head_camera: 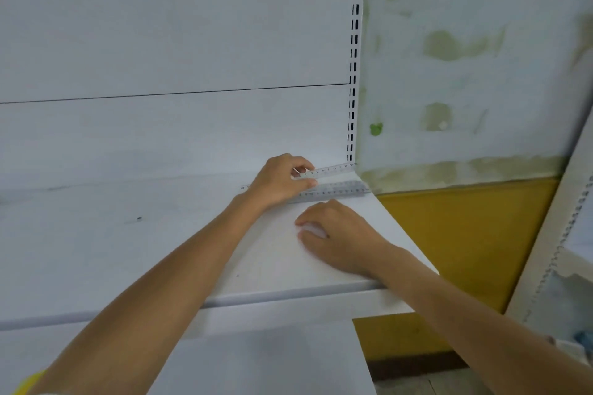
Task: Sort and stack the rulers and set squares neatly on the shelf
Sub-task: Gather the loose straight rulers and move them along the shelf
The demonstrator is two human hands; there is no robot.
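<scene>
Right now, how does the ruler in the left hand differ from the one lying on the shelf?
The held ruler is pinched by the left hand, nearer the back panel; the lying ruler rests flat on the shelf, nearer the front edge. The held ruler looks pale and clear; the lying ruler looks greyer. Both are long, marked with scales and reach the shelf's right end.

left end of upper ruler (335, 169) and lower ruler (340, 192) hidden under left hand (279, 183), ruler digits too small to read, right hand (343, 234) fingers (307, 237) blurred, anything beneath them unclear, shelf (96, 250) cut off at left edge
</scene>
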